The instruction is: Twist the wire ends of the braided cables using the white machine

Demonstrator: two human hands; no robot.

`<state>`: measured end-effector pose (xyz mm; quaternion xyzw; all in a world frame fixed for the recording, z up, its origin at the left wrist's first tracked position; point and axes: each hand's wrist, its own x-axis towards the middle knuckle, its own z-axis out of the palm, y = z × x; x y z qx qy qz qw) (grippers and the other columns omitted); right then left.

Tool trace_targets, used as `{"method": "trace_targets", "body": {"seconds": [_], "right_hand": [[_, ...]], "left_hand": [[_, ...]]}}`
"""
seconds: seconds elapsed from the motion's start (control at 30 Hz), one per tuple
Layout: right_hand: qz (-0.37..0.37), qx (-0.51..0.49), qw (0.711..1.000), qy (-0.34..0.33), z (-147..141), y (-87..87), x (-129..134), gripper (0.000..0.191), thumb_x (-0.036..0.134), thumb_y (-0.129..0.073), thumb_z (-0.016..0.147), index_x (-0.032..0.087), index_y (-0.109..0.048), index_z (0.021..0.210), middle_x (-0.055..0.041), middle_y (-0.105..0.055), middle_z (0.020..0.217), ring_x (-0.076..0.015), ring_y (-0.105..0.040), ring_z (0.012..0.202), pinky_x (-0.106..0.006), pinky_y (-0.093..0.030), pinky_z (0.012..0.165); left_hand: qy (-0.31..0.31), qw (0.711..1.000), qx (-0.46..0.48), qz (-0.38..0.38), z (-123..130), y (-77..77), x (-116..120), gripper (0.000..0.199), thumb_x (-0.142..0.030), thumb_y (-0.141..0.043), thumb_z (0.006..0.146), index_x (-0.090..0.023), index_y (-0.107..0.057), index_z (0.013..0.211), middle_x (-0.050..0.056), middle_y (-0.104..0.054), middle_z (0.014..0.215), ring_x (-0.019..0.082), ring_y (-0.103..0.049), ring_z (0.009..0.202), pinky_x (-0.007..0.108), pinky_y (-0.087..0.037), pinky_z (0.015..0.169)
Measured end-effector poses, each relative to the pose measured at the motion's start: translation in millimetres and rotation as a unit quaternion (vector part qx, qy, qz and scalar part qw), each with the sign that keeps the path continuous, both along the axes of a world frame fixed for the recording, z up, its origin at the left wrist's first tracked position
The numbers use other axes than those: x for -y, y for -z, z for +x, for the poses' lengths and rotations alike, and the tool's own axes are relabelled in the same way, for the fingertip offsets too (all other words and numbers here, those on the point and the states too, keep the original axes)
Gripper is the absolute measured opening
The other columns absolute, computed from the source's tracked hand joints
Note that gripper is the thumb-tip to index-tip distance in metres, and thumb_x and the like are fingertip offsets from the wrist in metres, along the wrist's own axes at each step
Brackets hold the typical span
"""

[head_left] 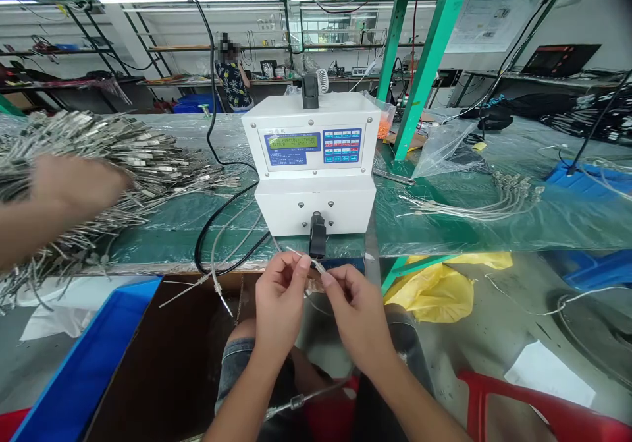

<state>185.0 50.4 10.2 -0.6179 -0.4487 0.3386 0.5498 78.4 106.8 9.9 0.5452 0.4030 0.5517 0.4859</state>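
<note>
My left hand [281, 292] and my right hand [356, 305] meet just below the front of a white machine [309, 199]. Both pinch a thin pale cable [318, 267] between thumb and fingers, its end pointing up and left beneath the machine's black nozzle-like part [318, 236]. Most of the cable is hidden by my fingers. A clear cable with a bulge [297, 401] hangs lower, over my lap; whether it is the same one I cannot tell. Several loose cables with fittings [217, 284] droop over the bench edge to the left.
A co-worker's blurred hand [81, 182] is over a large heap of cables [143, 155] at left. A bundle of cables [484, 205] lies at right, near a green post [429, 66]. Below are a blue bin [89, 369], a yellow bag [432, 290] and a red stool [538, 402].
</note>
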Motion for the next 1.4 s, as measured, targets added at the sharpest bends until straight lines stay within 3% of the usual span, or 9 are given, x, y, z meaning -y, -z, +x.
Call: {"method": "trace_targets", "body": {"seconds": [0.4, 0.53, 0.67, 0.83, 1.13, 1.4], "right_hand": [[0.005, 0.017, 1.0, -0.008, -7.8, 1.9, 13.1, 0.022, 0.035, -0.053, 0.094, 0.02, -0.063, 0.081, 0.0044, -0.055, 0.063, -0.0109, -0.046, 0.057, -0.023, -0.033, 0.053], [0.0, 0.026, 0.999, -0.048, -16.3, -1.1, 33.8, 0.024, 0.035, -0.051, 0.095, 0.02, -0.063, 0.08, 0.0038, -0.055, 0.061, -0.0101, -0.044, 0.052, -0.022, -0.031, 0.048], [0.01, 0.048, 0.994, -0.097, -32.0, 1.2, 61.0, 0.024, 0.032, -0.051, 0.093, 0.019, -0.062, 0.076, 0.0009, -0.06, 0.062, -0.0121, -0.051, 0.055, -0.022, -0.036, 0.051], [0.06, 0.097, 0.991, -0.067, -50.9, 14.5, 82.3, 0.022, 0.03, -0.052, 0.091, 0.021, -0.064, 0.075, 0.0002, -0.063, 0.062, -0.0133, -0.055, 0.054, -0.024, -0.038, 0.053], [0.054, 0.109, 0.991, -0.06, -48.8, 11.0, 90.2, 0.026, 0.037, -0.051, 0.095, 0.023, -0.068, 0.081, -0.0006, -0.066, 0.066, -0.0148, -0.062, 0.06, -0.025, -0.043, 0.056], [0.097, 0.16, 0.982, -0.029, -46.8, 14.8, 90.2, 0.022, 0.032, -0.052, 0.094, 0.024, -0.07, 0.083, -0.0009, -0.069, 0.066, -0.0148, -0.062, 0.056, -0.027, -0.041, 0.053]], "left_hand": [[-0.016, 1.0, 0.003, -0.015, -4.8, -1.4, 15.6, 0.02, -0.029, -0.067, 0.089, -0.021, -0.06, 0.073, -0.005, -0.05, 0.064, 0.012, -0.042, 0.059, 0.023, -0.037, 0.058], [-0.024, 0.999, 0.005, -0.037, -22.0, -3.3, 38.1, 0.022, -0.031, -0.066, 0.091, -0.022, -0.058, 0.073, -0.005, -0.049, 0.064, 0.012, -0.041, 0.058, 0.024, -0.036, 0.056], [-0.045, 0.997, 0.009, -0.066, -48.6, -4.5, 72.0, 0.023, -0.031, -0.069, 0.088, -0.022, -0.058, 0.07, -0.004, -0.051, 0.068, 0.013, -0.044, 0.06, 0.025, -0.037, 0.057], [-0.088, 0.991, 0.042, -0.096, -62.5, -0.8, 100.7, 0.025, -0.036, -0.074, 0.083, -0.022, -0.061, 0.066, -0.003, -0.052, 0.064, 0.013, -0.045, 0.055, 0.024, -0.038, 0.052], [-0.055, 0.978, 0.131, -0.155, -56.7, -1.9, 108.4, 0.024, -0.038, -0.077, 0.081, -0.022, -0.063, 0.071, -0.004, -0.055, 0.069, 0.009, -0.049, 0.054, 0.02, -0.044, 0.052], [-0.059, 0.977, 0.117, -0.167, -53.0, -1.5, 110.4, 0.024, -0.039, -0.077, 0.079, -0.021, -0.066, 0.069, -0.002, -0.057, 0.071, 0.011, -0.05, 0.057, 0.02, -0.046, 0.054]]}}
